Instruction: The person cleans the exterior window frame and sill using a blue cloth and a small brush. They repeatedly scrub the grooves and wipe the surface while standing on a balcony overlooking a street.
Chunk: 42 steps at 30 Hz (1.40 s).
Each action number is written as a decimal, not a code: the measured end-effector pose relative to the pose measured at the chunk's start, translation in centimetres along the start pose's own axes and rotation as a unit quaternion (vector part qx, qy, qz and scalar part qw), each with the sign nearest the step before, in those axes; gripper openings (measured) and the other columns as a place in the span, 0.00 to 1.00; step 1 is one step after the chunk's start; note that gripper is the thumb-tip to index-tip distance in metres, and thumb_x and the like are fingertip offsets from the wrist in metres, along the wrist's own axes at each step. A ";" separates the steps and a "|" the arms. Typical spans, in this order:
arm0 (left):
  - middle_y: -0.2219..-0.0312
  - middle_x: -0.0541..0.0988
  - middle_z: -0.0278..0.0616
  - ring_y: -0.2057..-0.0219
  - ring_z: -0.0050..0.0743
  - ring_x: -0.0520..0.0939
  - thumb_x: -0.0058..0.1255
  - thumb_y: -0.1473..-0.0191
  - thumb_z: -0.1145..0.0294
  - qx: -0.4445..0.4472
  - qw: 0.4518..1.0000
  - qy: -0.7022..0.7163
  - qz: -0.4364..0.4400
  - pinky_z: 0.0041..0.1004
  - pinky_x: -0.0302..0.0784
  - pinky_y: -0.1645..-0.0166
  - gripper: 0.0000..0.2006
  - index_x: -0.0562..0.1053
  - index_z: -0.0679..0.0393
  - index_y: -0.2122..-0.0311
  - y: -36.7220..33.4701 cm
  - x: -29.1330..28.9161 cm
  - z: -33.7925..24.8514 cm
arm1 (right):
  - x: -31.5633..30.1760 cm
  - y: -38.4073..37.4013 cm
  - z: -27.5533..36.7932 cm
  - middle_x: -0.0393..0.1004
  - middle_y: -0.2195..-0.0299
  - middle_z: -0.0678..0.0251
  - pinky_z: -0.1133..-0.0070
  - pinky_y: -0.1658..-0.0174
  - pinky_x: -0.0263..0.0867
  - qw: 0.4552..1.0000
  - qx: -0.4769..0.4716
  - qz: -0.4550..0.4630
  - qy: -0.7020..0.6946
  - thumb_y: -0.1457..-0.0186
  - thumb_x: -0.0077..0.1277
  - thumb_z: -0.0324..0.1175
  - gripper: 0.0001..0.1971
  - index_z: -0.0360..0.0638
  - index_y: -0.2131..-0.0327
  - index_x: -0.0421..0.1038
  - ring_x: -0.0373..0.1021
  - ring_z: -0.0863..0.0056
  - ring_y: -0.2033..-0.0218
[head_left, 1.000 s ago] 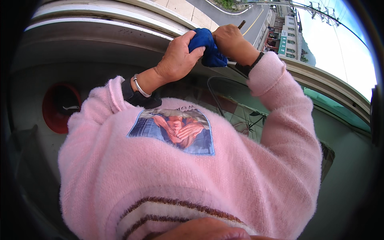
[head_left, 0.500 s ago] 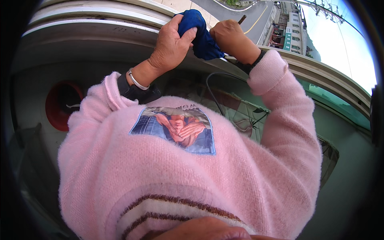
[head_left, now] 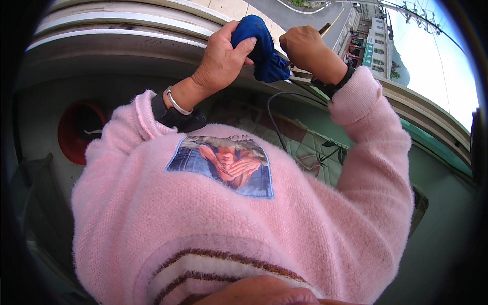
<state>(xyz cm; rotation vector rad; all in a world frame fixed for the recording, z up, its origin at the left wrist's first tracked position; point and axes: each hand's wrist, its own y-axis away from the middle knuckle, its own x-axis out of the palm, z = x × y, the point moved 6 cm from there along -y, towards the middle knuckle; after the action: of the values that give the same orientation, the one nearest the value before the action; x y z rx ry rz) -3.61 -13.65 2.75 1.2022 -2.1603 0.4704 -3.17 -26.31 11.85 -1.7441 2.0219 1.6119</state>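
Note:
My left hand [head_left: 222,58] is closed on a dark blue cloth piece [head_left: 260,48], rounded at the top and hanging in folds; whether it is a rag or a fabric item cannot be made out. Its thumb presses on the near face of the fabric. In my right fist [head_left: 310,48] is a thin brown stick [head_left: 324,29], one end poking out above the knuckles. The stick's other end shows below the fist, close to the right side of the blue fabric. Whether the two touch is unclear.
A pale window frame with rails [head_left: 132,26] runs under and beyond my hands. A street [head_left: 300,19] and buildings lie outside. Below, on the inner side, are a red bucket [head_left: 76,133], a dark curved cable or hoop [head_left: 270,109] and a patterned cloth surface [head_left: 323,162].
My right hand has shifted right with the stick, opening a gap from the blue cloth piece. My left hand and the fabric have moved slightly right and down.

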 end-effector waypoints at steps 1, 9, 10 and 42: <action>0.68 0.77 0.34 0.74 0.18 0.77 0.49 0.41 0.66 0.005 1.000 0.013 0.010 0.20 0.77 0.67 0.14 0.70 0.64 0.55 0.9 0.7 -0.2 | -0.2 1.2 0.5 0.74 0.80 0.61 0.71 0.72 0.69 1.000 0.007 0.002 -0.001 0.60 0.56 0.27 0.02 0.47 0.79 0.75 0.75 0.60 0.74; 0.69 0.77 0.37 0.75 0.20 0.79 0.49 0.41 0.61 0.020 0.997 0.065 0.031 0.20 0.78 0.69 0.17 0.70 0.64 0.54 -0.2 1.2 -0.5 | -1.4 1.9 -1.1 0.75 0.78 0.60 0.71 0.71 0.70 0.999 0.037 0.028 0.014 0.57 0.55 0.27 0.02 0.47 0.76 0.75 0.75 0.61 0.74; 0.69 0.77 0.38 0.75 0.20 0.79 0.49 0.41 0.61 0.019 0.996 0.077 0.032 0.20 0.78 0.69 0.17 0.70 0.64 0.54 -0.3 1.4 -0.6 | -1.9 2.0 -1.4 0.75 0.78 0.60 0.71 0.71 0.70 0.999 0.043 0.017 0.018 0.57 0.55 0.26 0.02 0.47 0.76 0.75 0.75 0.61 0.74; 0.70 0.75 0.33 0.68 0.18 0.72 0.49 0.43 0.67 0.024 0.994 0.094 -0.054 0.21 0.71 0.58 0.12 0.72 0.65 0.58 -0.8 -1.0 -2.4 | 1.1 1.6 -2.4 0.75 0.79 0.58 0.68 0.71 0.69 0.991 0.125 -0.050 -0.020 0.57 0.52 0.24 0.03 0.45 0.79 0.74 0.75 0.57 0.72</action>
<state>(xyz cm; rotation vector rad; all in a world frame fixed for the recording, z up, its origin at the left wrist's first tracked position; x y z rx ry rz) -1.74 -12.05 3.93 1.2413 -1.9249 0.5693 -3.38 -29.01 13.36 -1.6794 1.9826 1.2890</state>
